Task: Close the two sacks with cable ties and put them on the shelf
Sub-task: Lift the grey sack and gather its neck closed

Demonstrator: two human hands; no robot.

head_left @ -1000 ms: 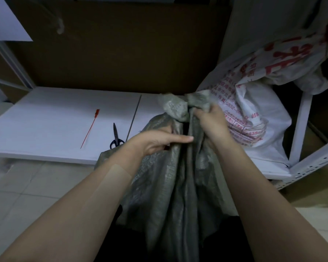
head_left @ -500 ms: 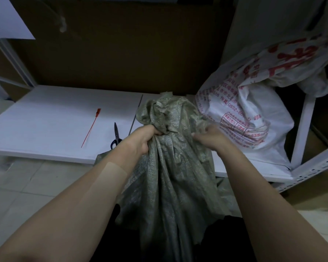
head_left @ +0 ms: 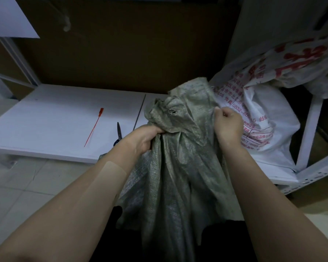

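A grey-green woven sack (head_left: 178, 176) stands on the floor in front of me, its mouth bunched upward. My left hand (head_left: 144, 138) grips the gathered neck from the left. My right hand (head_left: 228, 123) pinches the sack's right edge, fingers curled. A white sack with red print (head_left: 269, 125) lies on the low white shelf (head_left: 45, 125) at the right. A red cable tie (head_left: 94, 127) lies loose on the shelf to the left.
Black-handled scissors (head_left: 118, 132) lie on the shelf just left of my left hand. A white metal upright (head_left: 309, 129) and perforated rail bound the shelf at the right. Brown board forms the back wall. Pale floor tiles (head_left: 27, 182) lie below.
My left hand went from lying flat against the sack to gripping its bunched neck. My right hand moved outward to the right edge. The sack's mouth is spread wider and more crumpled.
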